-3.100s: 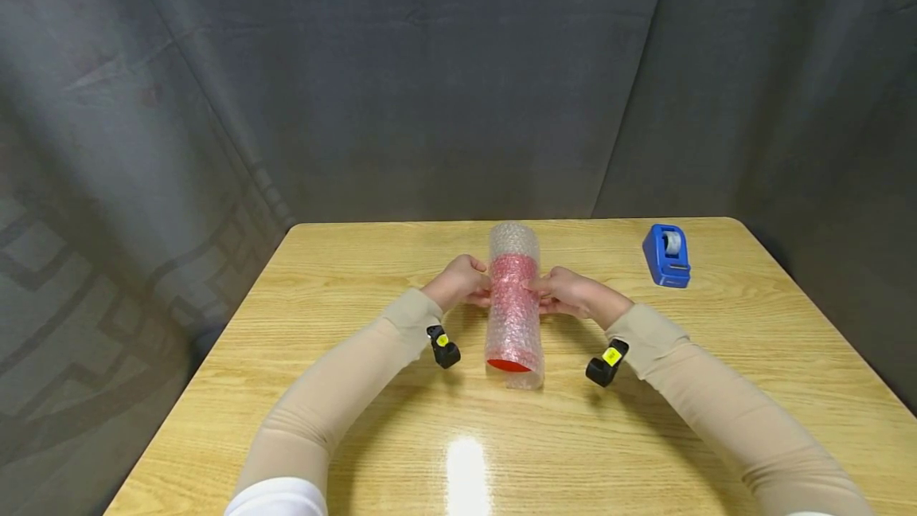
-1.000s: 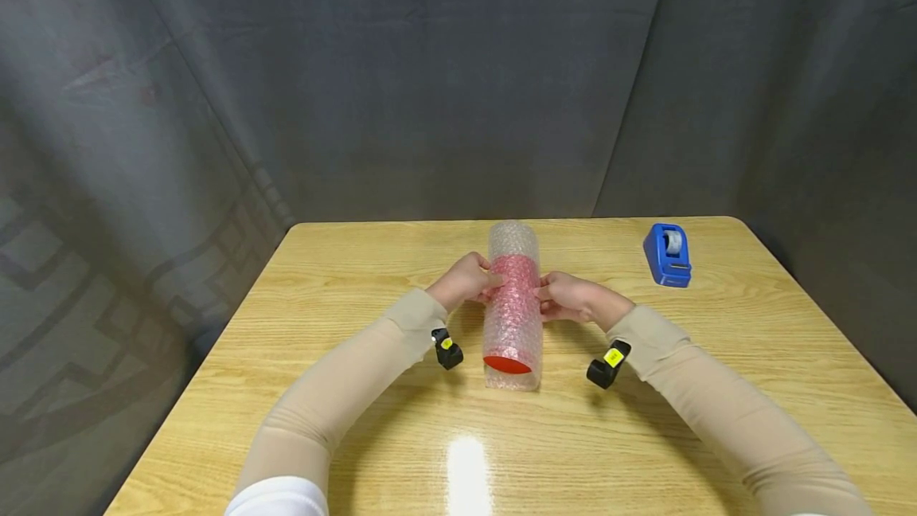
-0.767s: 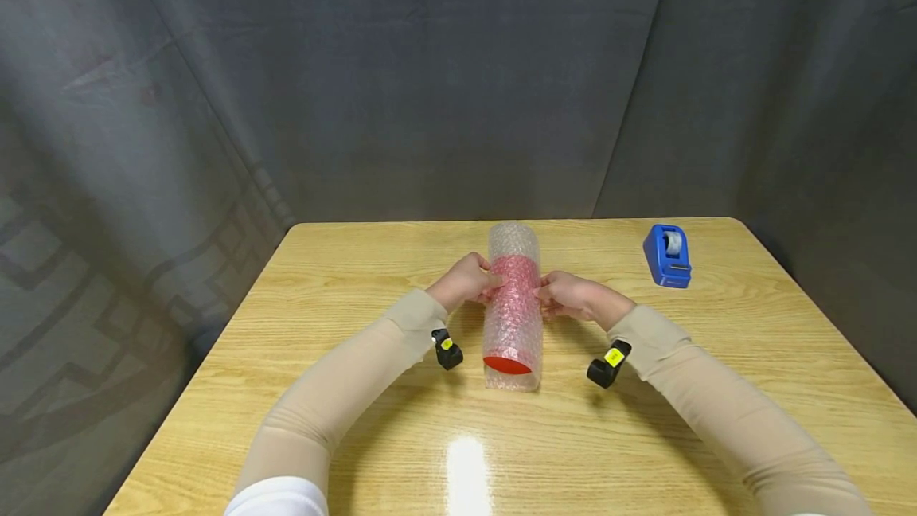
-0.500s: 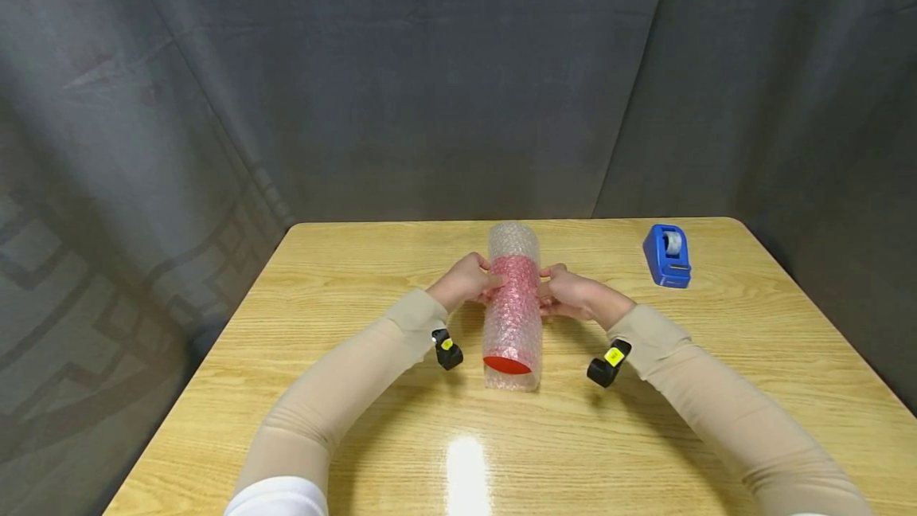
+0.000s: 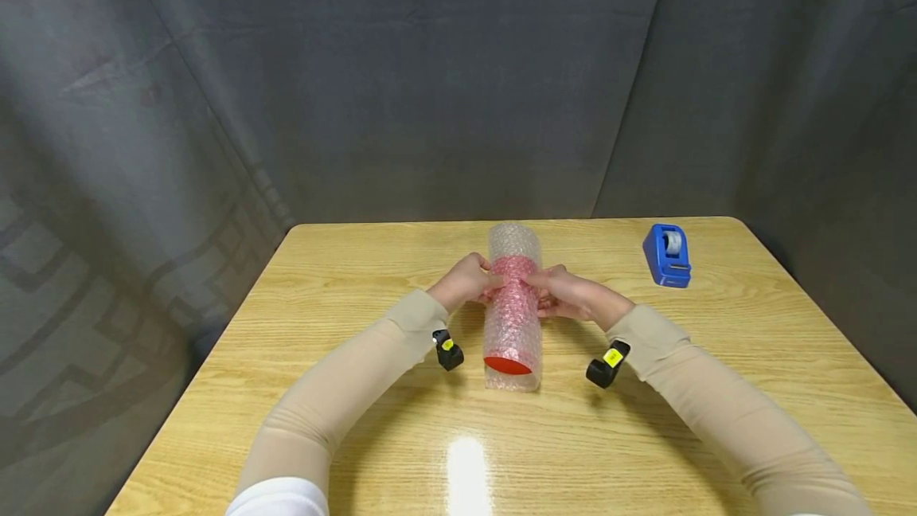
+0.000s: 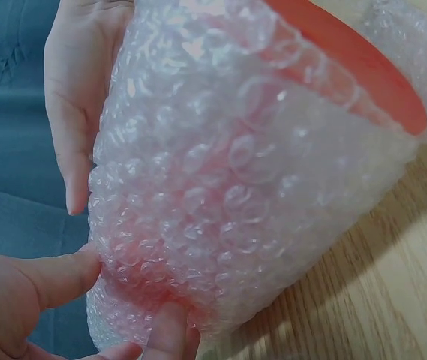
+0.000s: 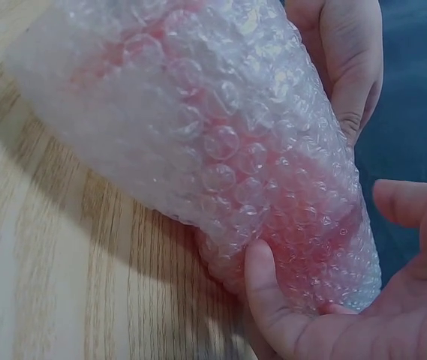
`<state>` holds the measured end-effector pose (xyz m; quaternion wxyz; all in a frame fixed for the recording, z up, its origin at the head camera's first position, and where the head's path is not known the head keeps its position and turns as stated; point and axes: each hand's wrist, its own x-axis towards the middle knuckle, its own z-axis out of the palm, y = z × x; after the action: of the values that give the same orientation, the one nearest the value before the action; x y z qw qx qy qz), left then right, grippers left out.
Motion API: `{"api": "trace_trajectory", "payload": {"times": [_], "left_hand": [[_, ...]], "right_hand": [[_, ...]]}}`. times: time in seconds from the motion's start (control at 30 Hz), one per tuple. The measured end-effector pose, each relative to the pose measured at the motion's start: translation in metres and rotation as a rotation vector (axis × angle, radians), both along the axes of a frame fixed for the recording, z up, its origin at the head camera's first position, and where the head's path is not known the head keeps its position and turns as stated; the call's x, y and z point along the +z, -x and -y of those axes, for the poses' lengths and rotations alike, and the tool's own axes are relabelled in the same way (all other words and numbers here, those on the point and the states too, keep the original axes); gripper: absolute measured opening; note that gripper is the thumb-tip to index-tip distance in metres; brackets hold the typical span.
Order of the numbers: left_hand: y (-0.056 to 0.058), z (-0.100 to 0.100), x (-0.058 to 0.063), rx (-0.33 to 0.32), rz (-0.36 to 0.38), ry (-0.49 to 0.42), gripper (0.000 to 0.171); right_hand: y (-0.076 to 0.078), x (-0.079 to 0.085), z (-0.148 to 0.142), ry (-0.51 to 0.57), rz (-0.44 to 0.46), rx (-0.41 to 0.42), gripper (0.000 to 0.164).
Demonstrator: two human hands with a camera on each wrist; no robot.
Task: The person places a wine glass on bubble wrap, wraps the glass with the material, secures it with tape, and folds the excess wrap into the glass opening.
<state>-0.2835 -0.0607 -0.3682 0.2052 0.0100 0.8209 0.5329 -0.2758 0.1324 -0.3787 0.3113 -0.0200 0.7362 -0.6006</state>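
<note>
On the counter [image 5: 387, 452], a bubble-wrapped red roll [image 5: 512, 325] was gripped by the left hand [image 5: 467, 280] and touched at right by the spread right hand [image 5: 571, 294].

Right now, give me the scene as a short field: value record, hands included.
wrap: bubble wrap, rolled, pointing away from the person
contents: red item, showing at the near end
left hand: left hand holds the roll's left side
right hand: right hand, fingers on the roll's right side; thumb contact unclear
tape: blue dispenser, far right, untouched
surface: wood-grain table
backdrop: dark curtain
</note>
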Motion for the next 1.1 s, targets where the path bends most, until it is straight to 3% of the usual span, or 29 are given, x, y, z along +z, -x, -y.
{"api": "trace_trajectory", "payload": {"times": [0.47,0.7,0.87,1.1], "left_hand": [[-0.0019,-0.0005,0.0023,-0.013,-0.004,0.008,0.036],[0.0001,-0.0035,0.0,0.02,-0.014,0.02,0.02],[0.0004,-0.0042,-0.0023,0.035,-0.017,0.018,0.035],[0.0018,-0.0033,-0.0062,0.047,-0.029,0.025,0.039]], "right_hand": [[-0.0014,-0.0022,-0.0003,0.03,-0.032,0.04,0.047],[-0.0021,-0.003,0.0008,0.046,-0.014,0.009,0.047],[-0.0017,-0.0035,0.0013,0.048,-0.014,0.0,0.047],[-0.002,-0.0025,0.0004,0.046,-0.011,0.0,0.051]]}}
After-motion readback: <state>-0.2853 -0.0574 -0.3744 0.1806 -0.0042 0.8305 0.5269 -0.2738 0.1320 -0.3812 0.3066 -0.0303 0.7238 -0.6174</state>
